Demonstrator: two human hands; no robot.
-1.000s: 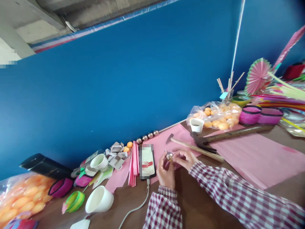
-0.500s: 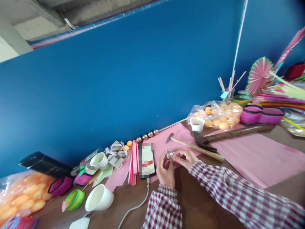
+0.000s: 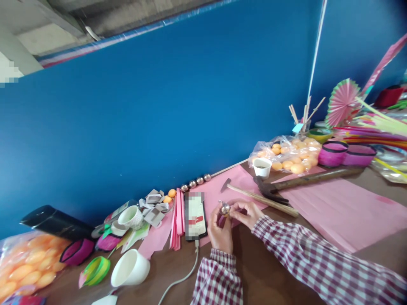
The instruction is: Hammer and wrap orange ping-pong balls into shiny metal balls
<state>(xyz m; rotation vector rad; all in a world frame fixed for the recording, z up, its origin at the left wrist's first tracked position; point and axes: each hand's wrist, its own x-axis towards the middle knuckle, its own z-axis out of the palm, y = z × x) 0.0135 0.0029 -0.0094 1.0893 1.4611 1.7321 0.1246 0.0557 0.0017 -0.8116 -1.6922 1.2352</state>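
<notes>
A shiny silver ball (image 3: 225,208) is up between my two hands, over the front edge of a pink sheet. My left hand (image 3: 220,232) pinches it from below and the left with thumb and fingers. From the right side, my right hand (image 3: 249,214) has its thumb and fingertips closed at the ball; any small piece between them is hidden. Just left of my hands lies a phone (image 3: 195,218) with a cable plugged in. Behind my hands, a small hammer (image 3: 257,195) rests on the pink paper (image 3: 213,189). Several similar silver balls (image 3: 199,181) line up against the blue wall.
A larger hammer (image 3: 305,180) lies to the right beside a white cup (image 3: 262,168) and a bag of orange balls (image 3: 297,157). To the left are folded pink strips (image 3: 177,220), grey pieces (image 3: 155,214), a tipped white cup (image 3: 131,267) and another bag of orange balls (image 3: 32,260).
The view has shifted slightly. My hands keep the same hold on the silver ball, with almost no visible movement.
</notes>
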